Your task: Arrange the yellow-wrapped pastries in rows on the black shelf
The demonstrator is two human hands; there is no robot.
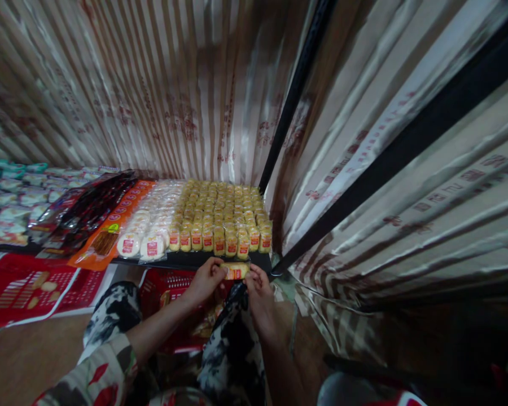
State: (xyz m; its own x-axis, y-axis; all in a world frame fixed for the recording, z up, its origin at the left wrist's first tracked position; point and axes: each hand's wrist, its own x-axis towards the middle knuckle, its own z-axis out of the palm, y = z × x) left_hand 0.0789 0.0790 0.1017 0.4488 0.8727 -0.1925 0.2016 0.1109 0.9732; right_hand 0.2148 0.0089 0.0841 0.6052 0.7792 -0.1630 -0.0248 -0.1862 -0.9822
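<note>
Between my two hands, just over the shelf's front edge, is a small yellow wrapped snack (236, 271) with a red and white label. My left hand (207, 280) pinches its left end. The right end is pinched by the fingers of my right hand (259, 286). Behind it stand rows of matching yellow wrapped snacks (218, 217), packed close together on the dark shelf (186, 260). Left of those rows are round white wrapped snacks (152, 246) with red labels.
An orange packet (105, 239) and dark shiny packets (91, 208) lie further left, beside pale small packs (12, 223). A red basket (175, 282) with wrapped items sits below, between my knees. Black metal bars (364, 175) and striped curtains (220, 84) bound the back and right.
</note>
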